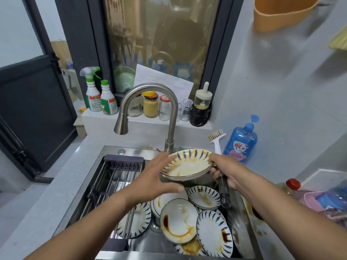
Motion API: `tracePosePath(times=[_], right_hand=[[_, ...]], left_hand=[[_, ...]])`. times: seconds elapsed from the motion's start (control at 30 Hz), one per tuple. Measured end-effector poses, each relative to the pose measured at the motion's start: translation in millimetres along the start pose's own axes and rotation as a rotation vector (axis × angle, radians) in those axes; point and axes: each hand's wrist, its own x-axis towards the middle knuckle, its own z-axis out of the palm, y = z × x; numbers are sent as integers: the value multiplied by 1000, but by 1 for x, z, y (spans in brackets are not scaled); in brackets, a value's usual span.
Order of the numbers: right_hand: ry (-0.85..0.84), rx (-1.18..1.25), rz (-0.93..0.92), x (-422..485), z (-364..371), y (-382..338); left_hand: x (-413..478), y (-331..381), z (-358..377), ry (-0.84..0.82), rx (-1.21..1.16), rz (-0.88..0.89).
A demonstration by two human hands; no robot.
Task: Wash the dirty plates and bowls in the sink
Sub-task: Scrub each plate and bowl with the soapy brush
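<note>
Head view: the right hand (227, 171) has hold of a shallow white ceramic dish (187, 166) with blue leaf strokes round its rim and yellow-brown smears across its well. The thumb is over the right rim and the fingers curl beneath, a firm grip. The dish hangs tilted, its inside facing us, above the back of the stainless-steel sink (131, 150), just in front of the foot of the brushed-steel gooseneck tap (150, 89).

And there's the left hand (155, 177), fingers straight and spread, holding nothing. Its fingertips are right at the dish's left rim; touching or just short, the blur won't say.

Down in the basin sits a heap of dirty crockery. A round white plate streaked with dark brown sauce (178, 222) lies in the middle. A blue-stroked plate (214, 233) is against its right side, and a small blue-stroked bowl (203, 197) sits behind them.

A steel-rod roll-up rack (116, 177) spans the sink's left side, with another patterned plate (142, 218) partly beneath it. A dark grey handle (224, 192) pokes out below the right hand.

On the grey worktop (281, 128), by the sink's back right corner, stand a blue dish-soap bottle (240, 145) and a white-handled scrubbing brush (216, 137).
</note>
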Motion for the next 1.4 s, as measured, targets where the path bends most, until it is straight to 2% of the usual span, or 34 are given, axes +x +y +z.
tracePosePath(times=[0.07,0.1,0.17,0.23,0.3,0.37,0.47,0.57,0.63,0.7,0.87,1.07,1.17,1.27,1.4], right_hand=[[-7,-8,25,-2,2,-3],[-16,-18,38,-4,4,-4],[-35,-68,47,-8,9,-7],[-36,-195,-3,-14,9,-12],[-40,-367,-122,-22,4,-20],[-41,-554,-294,-32,-6,-26],[-37,-964,-650,-48,-22,-29],[-50,-1467,-845,-72,-20,-29],[-30,-1660,-943,-77,-15,-26],[11,-1681,-988,-70,-18,-28],[12,-1504,-742,-51,-41,-50],[-48,-1722,-992,-70,-5,-35],[35,-1696,-888,-50,-21,-42],[18,-1599,-785,-44,-38,-40],[-28,-1626,-959,-58,-19,-21]], left_hand=[[6,10,8,-39,342,209],[8,16,14,-31,417,268],[12,29,22,38,414,312],[17,32,26,99,304,266],[22,29,23,126,40,69],[26,19,17,152,-278,-150],[29,6,10,150,-623,-260],[31,5,8,133,-700,-254],[33,9,9,137,-672,-245],[32,9,10,123,-680,-225],[24,4,8,104,-694,-195],[28,6,19,103,-617,-225],[22,3,15,137,-682,-212],[21,5,9,124,-812,-216],[28,6,13,121,-911,-247]])
